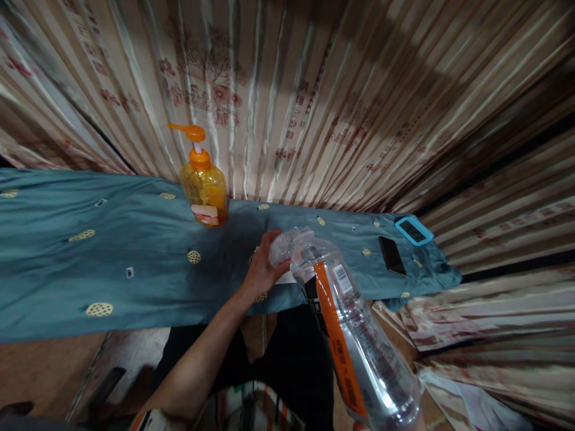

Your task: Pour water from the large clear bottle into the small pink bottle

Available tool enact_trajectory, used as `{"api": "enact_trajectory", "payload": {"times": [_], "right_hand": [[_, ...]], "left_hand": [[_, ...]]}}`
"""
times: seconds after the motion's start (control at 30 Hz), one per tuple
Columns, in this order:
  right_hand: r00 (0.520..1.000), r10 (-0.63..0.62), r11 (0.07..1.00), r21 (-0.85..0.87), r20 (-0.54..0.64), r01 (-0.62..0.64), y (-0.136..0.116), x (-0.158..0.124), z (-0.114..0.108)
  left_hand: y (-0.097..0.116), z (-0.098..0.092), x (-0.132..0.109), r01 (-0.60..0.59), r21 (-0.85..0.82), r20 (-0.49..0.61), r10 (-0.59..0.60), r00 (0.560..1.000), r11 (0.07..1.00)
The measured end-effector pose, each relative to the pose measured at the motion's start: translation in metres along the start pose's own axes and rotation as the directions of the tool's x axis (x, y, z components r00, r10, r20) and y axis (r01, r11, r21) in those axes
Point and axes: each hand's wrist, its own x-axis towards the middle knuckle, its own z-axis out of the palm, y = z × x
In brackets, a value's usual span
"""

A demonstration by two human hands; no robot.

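My left hand (263,266) is closed around a small clear plastic container (287,245) above the table's near half; whether it is a cup or a small bottle I cannot make out. A large clear plastic bottle (354,335) with an orange and silver label slants from the lower right, its neck end right at the small container. Only a bit of my right hand (360,426) shows at the bottom edge, under the base of the large bottle, which it supports. Beneath my left hand lies something white and flat (286,278), partly hidden.
An orange pump bottle (205,188) stands at the table's back, left of my hands. A dark phone (392,255) and a blue-framed device (414,230) lie at the right end. A teal pineapple-print cloth (148,239) covers the table; pleated curtains (269,108) hang behind and right.
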Motion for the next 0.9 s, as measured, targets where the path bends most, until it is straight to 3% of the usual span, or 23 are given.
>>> {"api": "enact_trajectory", "payload": {"times": [0.33,0.9], "right_hand": [[0.998,0.005,1.0,0.028,0.055,-0.007,-0.0016,0.0006,-0.0024],[0.999,0.005,1.0,0.008,0.043,-0.005,-0.0026,0.0006,-0.003]], "left_hand": [[0.0045,-0.0044,-0.0001,-0.004,-0.048,0.032,0.006,0.999,0.999],[0.0075,-0.0059,0.0028,0.035,-0.092,0.05,-0.03,0.998,0.995]]}}
